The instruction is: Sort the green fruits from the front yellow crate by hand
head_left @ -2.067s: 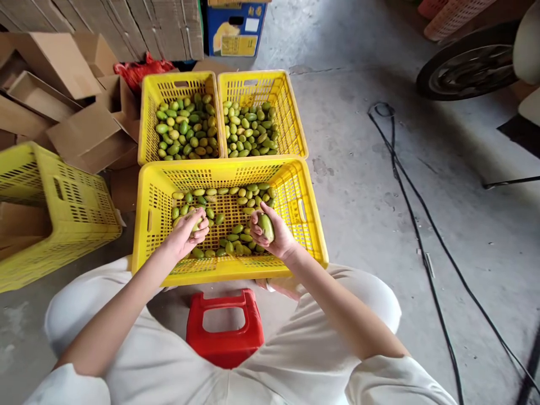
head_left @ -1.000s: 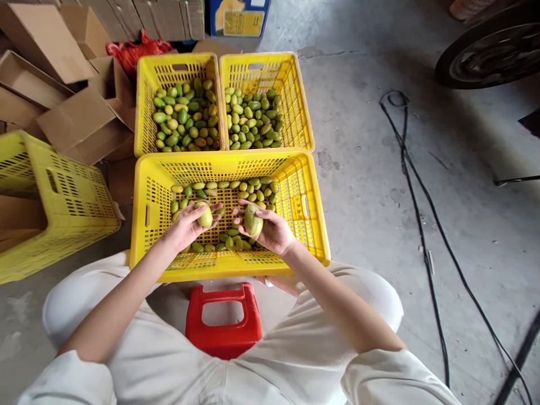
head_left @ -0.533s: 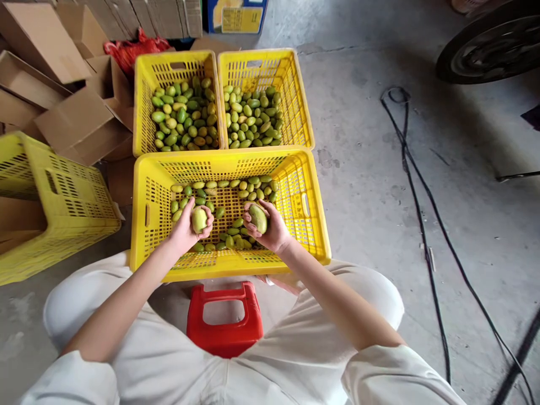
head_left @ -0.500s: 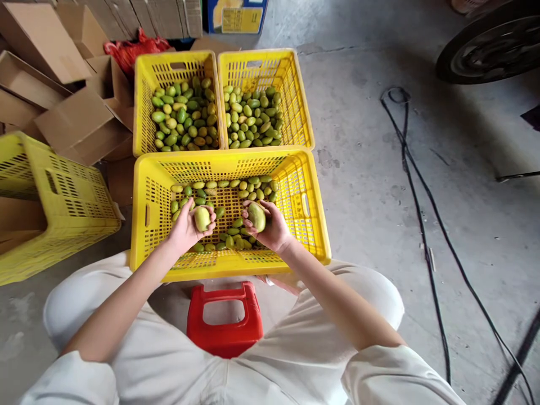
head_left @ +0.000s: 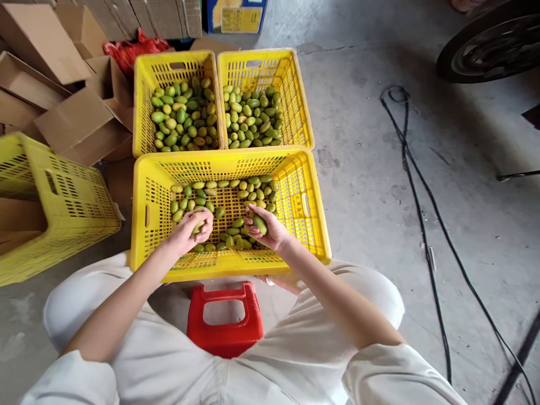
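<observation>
My left hand (head_left: 188, 233) is closed round a yellow-green mango (head_left: 197, 228), its fingers covering most of it. Opposite, my right hand (head_left: 274, 230) grips a green mango (head_left: 260, 225), whose upper side shows beside the thumb. Both hands are held above the front yellow crate (head_left: 230, 272), apart from each other. Several loose mangoes lie on its slotted floor: a group at the back right (head_left: 260, 194), some at the left (head_left: 178, 216), and others near the front wall (head_left: 230, 242). My hands hide part of the floor.
Behind stand two yellow crates with mangoes, one left (head_left: 137, 107) and one right (head_left: 302, 95). At left are a yellow crate (head_left: 80, 194) and cardboard boxes (head_left: 80, 126). A red stool (head_left: 225, 337) is between my legs. A black cable (head_left: 415, 169) and a wheel (head_left: 489, 48) are at right.
Both hands have turned the mangoes in their grasp. The left fingers now close over theirs, which showed openly half a second ago. The right thumb lies across its mango. The crates stay put.
</observation>
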Demonstrator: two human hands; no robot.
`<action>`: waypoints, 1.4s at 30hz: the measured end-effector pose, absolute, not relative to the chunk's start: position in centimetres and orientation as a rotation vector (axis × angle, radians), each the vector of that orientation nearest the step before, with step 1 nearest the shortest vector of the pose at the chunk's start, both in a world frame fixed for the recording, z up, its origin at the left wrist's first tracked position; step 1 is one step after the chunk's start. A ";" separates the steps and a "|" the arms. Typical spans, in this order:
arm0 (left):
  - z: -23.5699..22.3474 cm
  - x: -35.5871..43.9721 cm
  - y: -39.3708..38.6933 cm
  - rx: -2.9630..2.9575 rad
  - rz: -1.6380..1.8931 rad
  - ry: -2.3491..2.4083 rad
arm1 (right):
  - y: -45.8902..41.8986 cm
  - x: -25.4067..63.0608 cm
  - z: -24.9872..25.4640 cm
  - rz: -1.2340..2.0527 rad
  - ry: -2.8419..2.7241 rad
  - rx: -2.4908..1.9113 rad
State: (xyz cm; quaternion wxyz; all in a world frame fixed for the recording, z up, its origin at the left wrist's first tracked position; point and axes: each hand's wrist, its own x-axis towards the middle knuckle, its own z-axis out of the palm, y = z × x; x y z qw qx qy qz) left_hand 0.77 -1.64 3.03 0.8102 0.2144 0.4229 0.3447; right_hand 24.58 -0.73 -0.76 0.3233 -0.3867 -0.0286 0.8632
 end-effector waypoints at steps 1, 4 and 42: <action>3.1 0.8 -1.6 0.464 0.725 0.902 | -0.8 24.5 -0.9 2.267 -0.043 -1.011; 3.3 1.1 -1.4 0.408 0.733 0.918 | -0.8 24.2 -0.8 2.185 0.061 -0.979; 2.2 0.7 -1.0 0.253 0.715 1.148 | -1.3 24.0 -1.2 2.237 -0.198 -1.172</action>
